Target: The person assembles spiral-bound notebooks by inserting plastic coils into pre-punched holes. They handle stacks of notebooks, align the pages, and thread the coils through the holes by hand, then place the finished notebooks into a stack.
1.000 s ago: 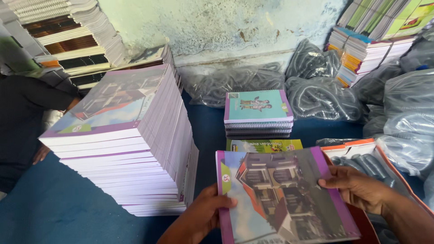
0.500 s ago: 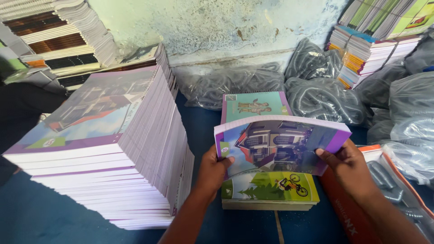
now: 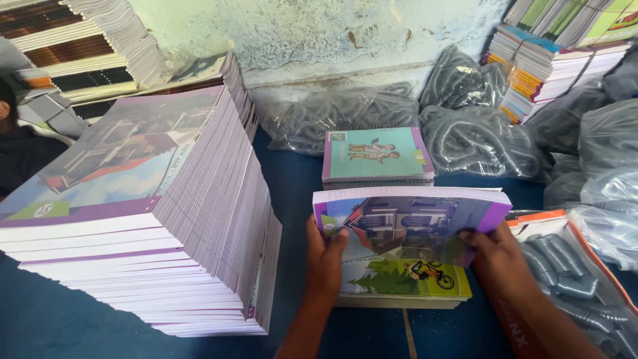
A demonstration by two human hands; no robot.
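My left hand point(image 3: 325, 256) and my right hand point(image 3: 500, 256) grip the two short ends of a purple-bordered notebook bundle point(image 3: 409, 223) with a house picture on its cover. It is held tilted, upper edge away from me, just above a green-covered notebook point(image 3: 399, 279) with a cyclist picture that lies on a low stack. Behind it sits a small stack topped by a teal-covered notebook point(image 3: 375, 154). To the left rises a tall leaning pile of purple-edged notebooks point(image 3: 166, 219).
Clear bags of grey spiral bindings point(image 3: 465, 126) line the wall and the right side. An open bag of spirals point(image 3: 571, 272) lies by my right hand. More book stacks point(image 3: 538, 66) stand at the back right and back left. A person in dark clothing point(image 3: 20, 146) sits at far left.
The purple notebook bundle has been lifted from lying flat near me and tipped up over the green-covered stack. Both hands moved forward with it.
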